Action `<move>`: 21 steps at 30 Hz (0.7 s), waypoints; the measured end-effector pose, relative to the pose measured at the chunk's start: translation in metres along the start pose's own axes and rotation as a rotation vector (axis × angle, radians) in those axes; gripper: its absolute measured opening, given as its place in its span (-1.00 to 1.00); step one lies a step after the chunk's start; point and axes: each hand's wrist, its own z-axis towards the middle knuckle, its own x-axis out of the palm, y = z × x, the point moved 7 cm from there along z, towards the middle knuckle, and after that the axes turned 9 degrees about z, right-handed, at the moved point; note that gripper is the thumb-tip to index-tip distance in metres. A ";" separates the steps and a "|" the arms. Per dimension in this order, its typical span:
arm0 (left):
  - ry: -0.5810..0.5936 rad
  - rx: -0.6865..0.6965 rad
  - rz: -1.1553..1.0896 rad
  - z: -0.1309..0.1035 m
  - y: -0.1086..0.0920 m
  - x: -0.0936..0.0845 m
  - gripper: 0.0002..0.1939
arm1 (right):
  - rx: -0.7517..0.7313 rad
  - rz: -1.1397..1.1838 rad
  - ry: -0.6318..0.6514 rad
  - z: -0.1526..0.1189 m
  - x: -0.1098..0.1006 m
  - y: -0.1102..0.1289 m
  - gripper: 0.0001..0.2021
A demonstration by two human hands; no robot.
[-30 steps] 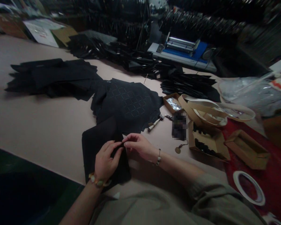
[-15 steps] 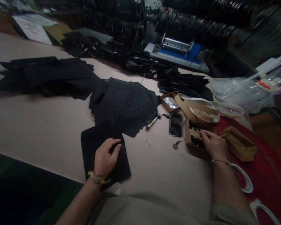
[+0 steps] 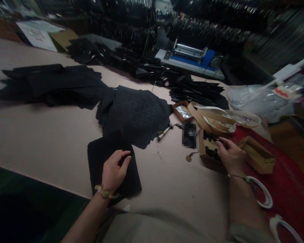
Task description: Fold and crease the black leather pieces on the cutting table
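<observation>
A black fabric panel with rounded corners lies flat at the table's near edge. My left hand rests on it, fingers loosely curved and thumb apart from the index finger, holding nothing. On the right, my right hand is over a small cardboard box with small black pieces inside. Its thumb and fingertips are close together at the box's right side; whatever is between them is too small to make out. A pile of black panels with a diamond grid of lines lies beyond the left hand.
A hammer lies beside the pile. Nearby are an open cardboard box, a small box with shiny packets, rolls of pale tape on red material, and more black pieces. A blue-based roller device stands behind.
My right hand's fingers have shifted slightly at the box, and the hand has lifted a little. My left hand stays on the black panel. The view has moved slightly.
</observation>
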 end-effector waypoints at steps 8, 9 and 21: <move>-0.011 0.032 0.045 0.000 0.000 0.003 -0.82 | 0.474 1.249 0.843 -0.117 0.132 0.161 -0.66; -0.024 0.039 0.064 0.000 -0.001 0.002 -0.82 | 0.540 1.303 0.912 -0.133 0.148 0.182 -0.65; -0.183 0.102 0.476 -0.003 -0.046 -0.021 -0.47 | 0.472 1.430 0.785 -0.168 0.252 0.287 -0.76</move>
